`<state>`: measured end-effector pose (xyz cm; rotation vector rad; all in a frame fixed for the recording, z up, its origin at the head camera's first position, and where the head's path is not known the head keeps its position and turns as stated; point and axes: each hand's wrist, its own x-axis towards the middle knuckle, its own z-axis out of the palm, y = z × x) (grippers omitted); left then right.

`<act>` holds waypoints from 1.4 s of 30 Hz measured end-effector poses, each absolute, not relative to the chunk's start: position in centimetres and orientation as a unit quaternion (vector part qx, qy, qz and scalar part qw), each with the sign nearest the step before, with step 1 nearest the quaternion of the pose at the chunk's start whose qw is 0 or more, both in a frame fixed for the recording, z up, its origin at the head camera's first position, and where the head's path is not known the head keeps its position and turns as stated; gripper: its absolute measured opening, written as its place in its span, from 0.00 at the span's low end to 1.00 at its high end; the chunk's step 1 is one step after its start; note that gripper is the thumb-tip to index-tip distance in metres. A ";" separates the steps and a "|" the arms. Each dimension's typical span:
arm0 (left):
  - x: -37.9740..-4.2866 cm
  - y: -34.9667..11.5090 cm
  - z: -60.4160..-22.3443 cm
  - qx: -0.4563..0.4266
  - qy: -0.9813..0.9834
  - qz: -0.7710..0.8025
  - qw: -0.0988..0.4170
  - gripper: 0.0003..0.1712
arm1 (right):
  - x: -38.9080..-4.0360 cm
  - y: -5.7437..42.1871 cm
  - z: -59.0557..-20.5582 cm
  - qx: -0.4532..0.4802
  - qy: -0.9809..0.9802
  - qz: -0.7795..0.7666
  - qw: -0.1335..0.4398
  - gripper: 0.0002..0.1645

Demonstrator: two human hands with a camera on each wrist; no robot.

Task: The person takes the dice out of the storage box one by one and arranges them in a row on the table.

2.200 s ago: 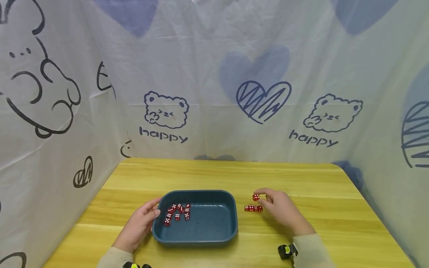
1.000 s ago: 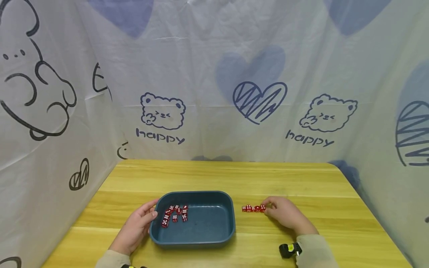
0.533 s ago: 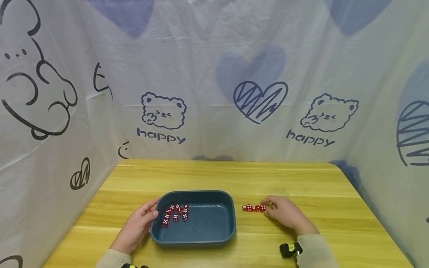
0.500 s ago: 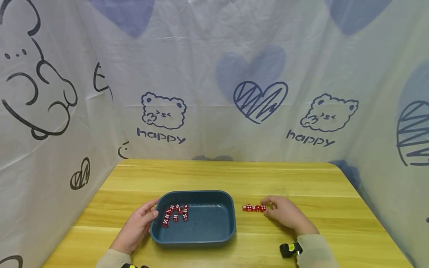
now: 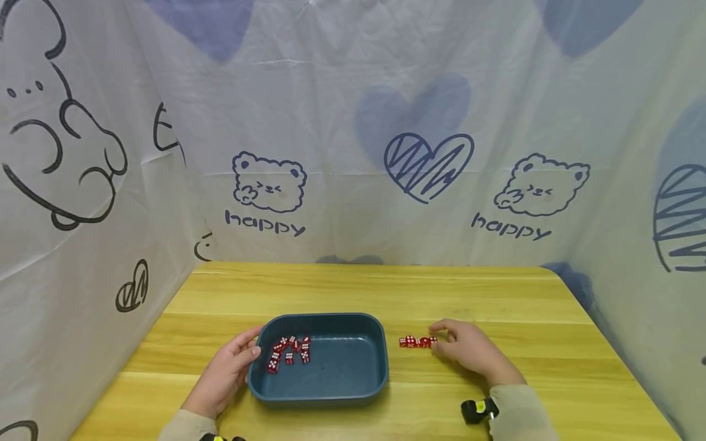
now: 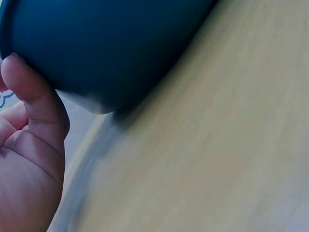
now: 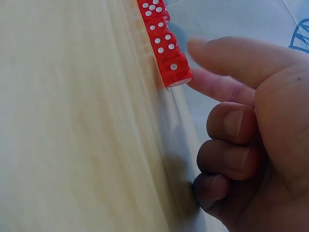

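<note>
- Pale cloth point(image 5: 336, 122) printed with hearts and bears hangs around the place.
- Before it stands a yellow wood-grain table point(image 5: 353, 288).
- On that sits a dark blue tray point(image 5: 342, 373), left of the dice row.
- The left hand point(image 5: 223, 370) grips the tray's left end, thumb at the rim, other fingers along the outside.
- The right hand point(image 5: 471, 349) is by the row's right end, thumb and index finger parted, the other three curled in. I see nothing held; whether a fingertip touches a die, I cannot tell.
- Loose dice point(image 5: 295, 345) lie in the tray's left part.
- A short, straight row of red dice point(image 5: 417, 342) lies on the table, side by side.
- Its end die point(image 7: 174, 70) lines up with its neighbours. I'd say a die is just being placed or trued up; next calls for clearing the fingers without nudging the line, then fetching another from the tray.
</note>
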<state>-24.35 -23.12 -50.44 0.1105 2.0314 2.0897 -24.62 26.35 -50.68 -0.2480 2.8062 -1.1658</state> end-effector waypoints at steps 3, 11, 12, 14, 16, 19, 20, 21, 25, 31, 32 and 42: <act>-24.3 -23.1 -50.3 0.037 0.690 0.713 0.115 0.33 | -24.6 26.0 -50.4 -0.080 0.923 -0.373 0.039 0.24; -24.5 -23.1 -50.3 0.031 0.685 0.718 0.120 0.32 | -24.3 23.9 -49.0 -0.106 0.922 -0.372 0.003 0.24; -24.5 -23.1 -50.3 0.028 0.685 0.718 0.120 0.32 | -24.3 23.6 -48.9 -0.113 0.922 -0.370 -0.001 0.24; -24.5 -23.1 -50.4 0.025 0.684 0.719 0.119 0.32 | -24.2 23.1 -48.6 -0.123 0.923 -0.365 -0.008 0.23; -24.5 -23.1 -50.4 0.024 0.685 0.718 0.118 0.31 | -24.1 22.6 -48.3 -0.130 0.923 -0.361 -0.011 0.22; -24.5 -23.1 -50.4 0.029 0.688 0.716 0.117 0.32 | -24.0 21.8 -47.8 -0.138 0.922 -0.362 -0.012 0.21; -24.5 -23.1 -50.4 0.030 0.688 0.716 0.118 0.32 | -23.9 21.6 -47.6 -0.142 0.921 -0.363 -0.015 0.20; -24.5 -23.1 -50.5 0.030 0.686 0.717 0.119 0.32 | -23.9 21.3 -47.4 -0.146 0.920 -0.362 -0.016 0.19; -24.5 -23.1 -50.5 0.031 0.683 0.720 0.120 0.32 | -23.8 19.8 -46.5 -0.174 0.917 -0.357 -0.022 0.17; -24.5 -23.2 -50.7 0.024 0.684 0.720 0.115 0.31 | -23.8 17.5 -45.8 -0.210 0.915 -0.344 -0.011 0.16; -24.4 -23.2 -50.7 0.023 0.683 0.721 0.116 0.31 | -23.8 17.1 -45.7 -0.214 0.914 -0.345 -0.005 0.16; -24.4 -23.1 -50.6 0.035 0.688 0.716 0.114 0.33 | -24.1 13.6 -44.4 -0.260 0.905 -0.336 0.013 0.17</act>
